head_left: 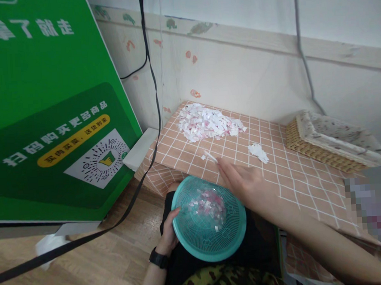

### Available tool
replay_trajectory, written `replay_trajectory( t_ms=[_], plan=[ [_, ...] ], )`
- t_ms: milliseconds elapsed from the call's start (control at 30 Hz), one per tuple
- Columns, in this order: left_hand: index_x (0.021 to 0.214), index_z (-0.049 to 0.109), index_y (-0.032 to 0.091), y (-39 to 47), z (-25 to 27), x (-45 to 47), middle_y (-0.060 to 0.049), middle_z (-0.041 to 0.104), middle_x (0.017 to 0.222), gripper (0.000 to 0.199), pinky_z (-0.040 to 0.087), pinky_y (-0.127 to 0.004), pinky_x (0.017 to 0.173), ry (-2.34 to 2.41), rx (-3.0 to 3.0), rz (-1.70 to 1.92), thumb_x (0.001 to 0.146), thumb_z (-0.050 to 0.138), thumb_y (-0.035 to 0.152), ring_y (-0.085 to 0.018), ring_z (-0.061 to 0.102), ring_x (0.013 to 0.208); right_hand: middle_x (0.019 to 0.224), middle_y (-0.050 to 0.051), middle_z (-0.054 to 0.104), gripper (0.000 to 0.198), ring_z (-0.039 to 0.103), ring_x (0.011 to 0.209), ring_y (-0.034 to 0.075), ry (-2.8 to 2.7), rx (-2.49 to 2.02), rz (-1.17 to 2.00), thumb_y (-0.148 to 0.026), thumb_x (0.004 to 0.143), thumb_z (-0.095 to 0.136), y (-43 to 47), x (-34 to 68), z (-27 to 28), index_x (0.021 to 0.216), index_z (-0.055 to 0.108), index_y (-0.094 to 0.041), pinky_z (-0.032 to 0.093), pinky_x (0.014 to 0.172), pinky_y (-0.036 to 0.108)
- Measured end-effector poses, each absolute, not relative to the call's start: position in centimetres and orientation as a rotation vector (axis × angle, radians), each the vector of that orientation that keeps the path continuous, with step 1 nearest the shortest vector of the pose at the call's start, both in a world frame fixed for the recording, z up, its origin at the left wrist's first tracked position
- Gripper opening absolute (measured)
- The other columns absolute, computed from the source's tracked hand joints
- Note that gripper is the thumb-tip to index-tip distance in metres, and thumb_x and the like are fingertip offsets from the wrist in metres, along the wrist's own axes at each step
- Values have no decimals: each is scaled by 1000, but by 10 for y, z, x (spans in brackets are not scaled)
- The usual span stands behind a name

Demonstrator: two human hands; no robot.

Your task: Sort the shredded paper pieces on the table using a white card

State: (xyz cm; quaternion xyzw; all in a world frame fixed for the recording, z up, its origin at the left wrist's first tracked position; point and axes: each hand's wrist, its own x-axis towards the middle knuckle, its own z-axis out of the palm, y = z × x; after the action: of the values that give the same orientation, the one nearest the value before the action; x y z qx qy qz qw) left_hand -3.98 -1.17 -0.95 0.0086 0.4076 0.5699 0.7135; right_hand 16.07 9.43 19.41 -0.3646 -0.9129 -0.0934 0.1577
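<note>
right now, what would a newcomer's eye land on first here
Probably the bright green panel filling the left of the view, with white lettering and a QR code. Next, the turquoise basket at bottom centre, held at its rim by the left hand. Beyond it, a heap of white and pink scraps lies on the checked tablecloth.

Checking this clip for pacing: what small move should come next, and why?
Probably draw the small white scrap toward the teal colander: the right hand holds a thin white strip beside it, and the left hand holds the colander, with white and pink scraps inside, by the edge of the checked tablecloth.
</note>
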Motion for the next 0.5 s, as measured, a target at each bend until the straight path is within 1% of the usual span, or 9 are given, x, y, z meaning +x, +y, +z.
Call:
replay_trajectory(
  t_ms=[67, 133, 200, 267, 333, 433, 500],
  plan=[
    [74, 72, 12, -11, -8, -39, -5, 72, 67, 18, 49, -32, 67, 921, 19, 1260, 69, 66, 28, -19, 64, 59, 122, 17, 58, 42, 57, 106, 22, -2666, -897, -265, -11, 90, 35, 85, 143, 193, 132, 41, -9, 50, 81, 34],
    [73, 72, 13, -11, -6, -39, -5, 72, 66, 17, 49, -34, 70, 950, 21, 1270, 67, 68, 28, -20, 65, 60, 122, 21, 55, 41, 56, 107, 27, -2715, -816, -299, -10, 89, 35, 80, 122, 189, 130, 42, -5, 52, 76, 38],
    [76, 72, 13, -10, -4, -38, -5, 73, 69, 19, 49, -36, 73, 972, 32, 1286, 65, 69, 28, -23, 67, 66, 120, 25, 56, 41, 59, 100, 28, -2761, -789, -379, -10, 89, 33, 79, 102, 185, 128, 42, 0, 54, 68, 38],
    [80, 73, 14, -10, -3, -38, -6, 74, 74, 21, 49, -38, 76, 979, 50, 1298, 64, 68, 28, -27, 67, 75, 117, 26, 57, 40, 62, 91, 25, -2787, -805, -444, -10, 90, 32, 79, 87, 179, 127, 41, 1, 53, 60, 35],
    [82, 72, 14, -9, -2, -37, -6, 74, 75, 23, 49, -39, 78, 979, 66, 1296, 65, 67, 28, -28, 67, 79, 116, 27, 57, 40, 62, 85, 24, -2797, -848, -454, -10, 89, 32, 79, 78, 176, 126, 41, 1, 53, 57, 34],
    [83, 72, 14, -8, -1, -37, -6, 74, 75, 23, 49, -40, 79, 977, 59, 1273, 66, 66, 28, -28, 68, 79, 113, 29, 57, 40, 63, 80, 24, -2785, -992, -420, -8, 87, 35, 79, 76, 175, 125, 41, 2, 52, 54, 34],
    [82, 72, 13, -8, -2, -37, -6, 74, 73, 23, 49, -40, 79, 981, 42, 1257, 66, 67, 29, -28, 68, 76, 106, 29, 60, 40, 63, 75, 24, -2766, -1117, -407, -6, 85, 36, 79, 78, 178, 123, 43, 4, 51, 50, 34]
  ],
)
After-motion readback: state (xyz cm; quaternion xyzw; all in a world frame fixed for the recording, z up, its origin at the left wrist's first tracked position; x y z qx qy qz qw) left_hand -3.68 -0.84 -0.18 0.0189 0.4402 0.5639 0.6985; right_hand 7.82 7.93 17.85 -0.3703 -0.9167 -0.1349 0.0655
